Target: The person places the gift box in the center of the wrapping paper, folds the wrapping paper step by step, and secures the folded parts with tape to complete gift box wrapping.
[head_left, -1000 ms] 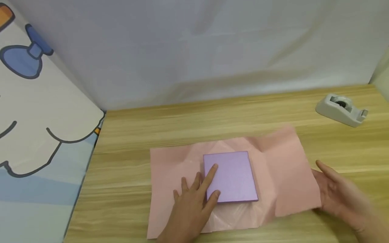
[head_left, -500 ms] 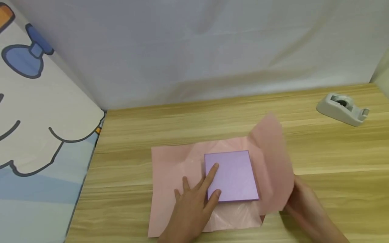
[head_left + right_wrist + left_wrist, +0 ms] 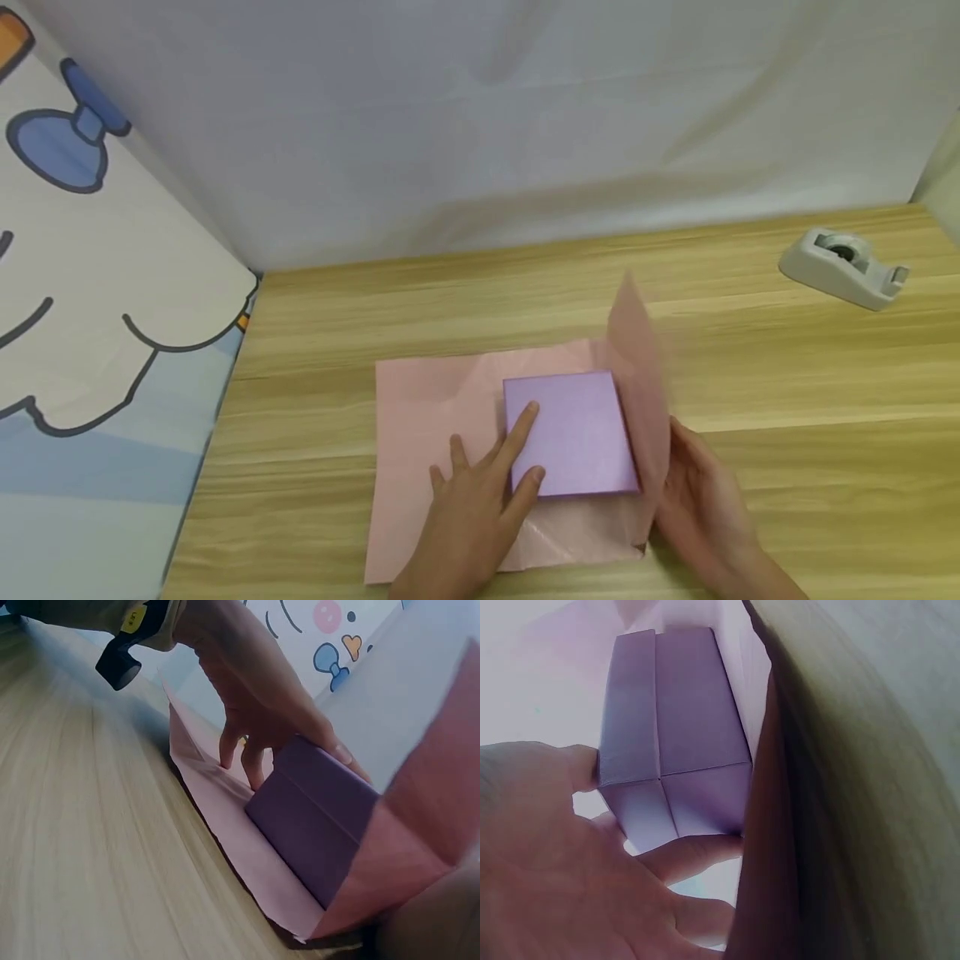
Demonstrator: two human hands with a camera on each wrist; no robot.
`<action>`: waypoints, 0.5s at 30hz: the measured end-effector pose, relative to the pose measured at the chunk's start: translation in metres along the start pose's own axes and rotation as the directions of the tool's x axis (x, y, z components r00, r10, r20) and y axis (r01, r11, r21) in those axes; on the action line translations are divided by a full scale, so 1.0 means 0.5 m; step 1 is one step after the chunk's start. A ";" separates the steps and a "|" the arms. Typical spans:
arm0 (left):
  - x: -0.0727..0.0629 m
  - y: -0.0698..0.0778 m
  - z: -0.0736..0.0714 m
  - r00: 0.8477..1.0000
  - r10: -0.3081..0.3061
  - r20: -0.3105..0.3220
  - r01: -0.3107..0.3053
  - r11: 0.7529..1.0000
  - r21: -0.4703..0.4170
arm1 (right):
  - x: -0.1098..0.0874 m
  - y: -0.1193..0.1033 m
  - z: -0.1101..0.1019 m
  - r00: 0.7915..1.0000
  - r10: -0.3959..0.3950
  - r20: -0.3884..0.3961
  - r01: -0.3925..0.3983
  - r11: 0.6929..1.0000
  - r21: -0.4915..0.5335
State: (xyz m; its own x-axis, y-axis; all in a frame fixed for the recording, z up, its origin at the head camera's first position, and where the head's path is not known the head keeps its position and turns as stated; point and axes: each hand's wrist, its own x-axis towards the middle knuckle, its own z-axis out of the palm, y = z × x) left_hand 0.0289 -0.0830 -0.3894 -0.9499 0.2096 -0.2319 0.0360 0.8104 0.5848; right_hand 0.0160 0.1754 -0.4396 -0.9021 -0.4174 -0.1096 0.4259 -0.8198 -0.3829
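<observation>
A square purple box (image 3: 573, 433) with a lid seam round its sides sits on a sheet of pink paper (image 3: 427, 400). My left hand (image 3: 468, 517) lies at the box's left side, index finger and thumb on its top, the other fingers spread over the paper. In the left wrist view, those fingers (image 3: 690, 855) reach past a corner of the box (image 3: 697, 712). My right hand (image 3: 705, 508), fingers extended, presses from outside on the paper's right flap (image 3: 639, 383), which stands upright along the box's right side. The flap hides part of the right fingertips.
A grey tape dispenser (image 3: 843, 267) stands at the back right of the wooden table (image 3: 337, 325). A pale cloth (image 3: 525, 125) hangs behind the table. At the left is a cartoon-printed sheet (image 3: 112, 275).
My right hand has moved left, raising the right flap of the pink paper from a low slant to upright beside the box. The left hand and the box have stayed in place.
</observation>
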 end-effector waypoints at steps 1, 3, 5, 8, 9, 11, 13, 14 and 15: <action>0.000 0.000 0.000 1.000 0.002 0.000 -0.002 1.000 0.001 | 0.003 -0.001 0.001 1.000 0.011 0.006 -0.010 0.998 -0.054; 0.000 0.000 0.000 1.000 0.007 -0.003 -0.007 1.000 0.002 | 0.008 -0.003 0.005 1.000 0.026 0.007 -0.025 0.982 -0.187; 0.001 -0.001 0.001 1.000 0.018 -0.012 -0.018 1.000 0.008 | 0.013 -0.003 0.010 0.999 0.036 -0.020 -0.041 0.941 -0.335; 0.001 -0.001 0.003 0.999 0.024 -0.024 -0.024 1.000 0.010 | 0.016 0.005 0.020 0.995 0.044 -0.089 -0.079 0.888 -0.453; 0.001 -0.001 0.003 0.999 0.025 -0.026 -0.024 1.000 0.011 | 0.017 0.008 0.025 0.994 0.041 -0.105 -0.086 0.878 -0.472; 0.001 -0.001 0.003 0.999 0.025 -0.028 -0.024 1.000 0.013 | 0.018 0.011 0.035 0.991 0.036 -0.128 -0.095 0.861 -0.500; 0.000 -0.001 0.004 0.999 0.024 -0.027 -0.024 1.000 0.016 | 0.018 0.013 0.049 0.989 0.029 -0.144 -0.103 0.838 -0.537; 0.000 -0.001 0.004 0.999 0.022 -0.026 -0.021 1.000 0.019 | 0.017 0.013 0.057 0.988 0.024 -0.153 -0.107 0.819 -0.564; 0.000 -0.001 0.004 0.999 0.023 -0.026 -0.023 1.000 0.021 | 0.016 0.014 0.066 0.987 0.011 -0.163 -0.108 0.792 -0.601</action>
State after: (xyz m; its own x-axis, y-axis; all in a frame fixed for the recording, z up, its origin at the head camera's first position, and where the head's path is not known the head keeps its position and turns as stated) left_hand 0.0298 -0.0823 -0.3913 -0.9565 0.2141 -0.1983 0.0639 0.8166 0.5737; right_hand 0.0140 0.1534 -0.4130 -0.8968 -0.3570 -0.2614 0.3925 -0.3689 -0.8425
